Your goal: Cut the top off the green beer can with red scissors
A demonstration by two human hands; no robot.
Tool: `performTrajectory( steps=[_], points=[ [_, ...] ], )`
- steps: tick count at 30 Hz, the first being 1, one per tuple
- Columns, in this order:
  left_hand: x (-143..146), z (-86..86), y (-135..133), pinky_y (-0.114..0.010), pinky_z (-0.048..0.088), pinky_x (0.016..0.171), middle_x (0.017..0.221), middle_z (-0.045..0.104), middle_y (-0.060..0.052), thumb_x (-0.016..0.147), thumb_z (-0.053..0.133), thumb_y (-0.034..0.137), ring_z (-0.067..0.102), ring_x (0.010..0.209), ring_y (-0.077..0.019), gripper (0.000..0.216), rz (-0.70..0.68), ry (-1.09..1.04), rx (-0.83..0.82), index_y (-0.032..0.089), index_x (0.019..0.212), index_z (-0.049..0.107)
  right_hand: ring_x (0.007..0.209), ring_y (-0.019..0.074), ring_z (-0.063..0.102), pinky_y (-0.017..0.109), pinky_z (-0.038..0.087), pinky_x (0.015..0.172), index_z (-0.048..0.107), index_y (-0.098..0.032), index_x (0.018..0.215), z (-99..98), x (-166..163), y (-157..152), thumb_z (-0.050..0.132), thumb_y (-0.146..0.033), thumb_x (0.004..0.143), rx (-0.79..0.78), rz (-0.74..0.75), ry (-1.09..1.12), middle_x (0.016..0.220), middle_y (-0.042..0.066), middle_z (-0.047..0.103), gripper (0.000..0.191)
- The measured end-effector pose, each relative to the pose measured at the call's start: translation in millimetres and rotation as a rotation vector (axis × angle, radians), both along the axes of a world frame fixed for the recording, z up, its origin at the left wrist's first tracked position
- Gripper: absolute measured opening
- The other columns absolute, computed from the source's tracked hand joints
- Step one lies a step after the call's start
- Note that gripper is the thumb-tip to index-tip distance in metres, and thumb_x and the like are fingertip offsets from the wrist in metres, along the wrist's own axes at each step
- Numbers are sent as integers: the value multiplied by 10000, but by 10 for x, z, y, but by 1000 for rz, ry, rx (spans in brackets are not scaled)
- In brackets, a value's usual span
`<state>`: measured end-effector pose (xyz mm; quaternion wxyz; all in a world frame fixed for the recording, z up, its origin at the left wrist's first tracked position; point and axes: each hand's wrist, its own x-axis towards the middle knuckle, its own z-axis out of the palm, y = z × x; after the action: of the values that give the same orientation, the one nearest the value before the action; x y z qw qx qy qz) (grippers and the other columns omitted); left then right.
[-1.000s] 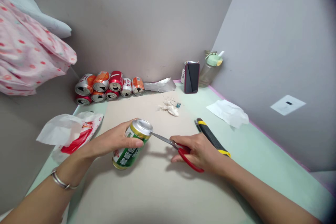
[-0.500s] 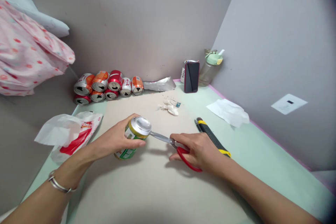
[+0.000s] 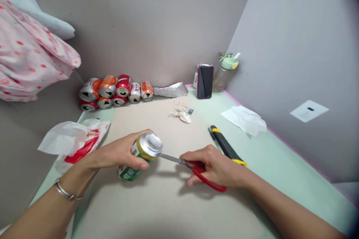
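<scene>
A green and yellow drink can (image 3: 141, 155) is tilted in my left hand (image 3: 123, 151), its silver end turned up towards me. My fingers wrap the can's far side and are partly hidden behind it. My right hand (image 3: 211, 168) grips the red handles of a pair of scissors (image 3: 179, 160). The scissor blades point left, and their tip meets the side of the can just below its silver rim. Whether the tip has pierced the metal I cannot tell.
Several cans (image 3: 122, 86) are stacked along the wall, beside a cut metal sheet (image 3: 172, 90). Crumpled tissue (image 3: 182, 114) lies mid-table. A black-yellow utility knife (image 3: 227, 145), a paper sheet (image 3: 245, 119), a phone (image 3: 205, 82) and a bottle (image 3: 223, 76) are rightward; a plastic bag (image 3: 84, 149) is left.
The can has tilted further and shifted slightly down and towards me. My right hand and the scissors have moved a little down and right, with the tip still at the can.
</scene>
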<state>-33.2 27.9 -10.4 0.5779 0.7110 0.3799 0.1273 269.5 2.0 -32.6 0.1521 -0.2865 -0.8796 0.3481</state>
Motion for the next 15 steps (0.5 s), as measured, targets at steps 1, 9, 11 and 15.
performTrajectory(
  steps=[1, 9, 11, 15],
  points=[
    [-1, -10, 4, -272, 417, 713, 984, 592, -18, 679, 803, 443, 543, 901, -220, 542, -12, -20, -18, 213, 1107, 564, 620, 125, 250, 204, 281, 552, 603, -204, 831, 7, 3, 3, 572, -698, 873, -37, 11, 9, 649, -65, 353, 496],
    [108, 102, -95, -217, 400, 536, 880, 569, 10, 748, 752, 485, 549, 772, -177, 449, 191, 55, -3, 232, 1056, 545, 579, 120, 352, 211, 320, 559, 663, -193, 942, -38, 12, 10, 572, -671, 893, 125, -135, -10, 641, -43, 465, 489],
    [120, 129, -111, -201, 365, 483, 866, 545, 19, 759, 741, 487, 532, 730, -163, 444, 239, 92, 6, 243, 1068, 536, 560, 125, 414, 219, 335, 557, 673, -183, 979, -69, 3, 4, 534, -673, 915, 231, -171, -25, 647, -21, 526, 514],
    [68, 91, -75, -238, 427, 600, 864, 583, 24, 724, 761, 472, 541, 747, -166, 441, 130, 32, 3, 232, 1043, 573, 543, 140, 502, 237, 342, 548, 663, -148, 1050, -126, -19, -18, 444, -666, 964, 406, -144, -31, 675, 26, 620, 569]
  ],
)
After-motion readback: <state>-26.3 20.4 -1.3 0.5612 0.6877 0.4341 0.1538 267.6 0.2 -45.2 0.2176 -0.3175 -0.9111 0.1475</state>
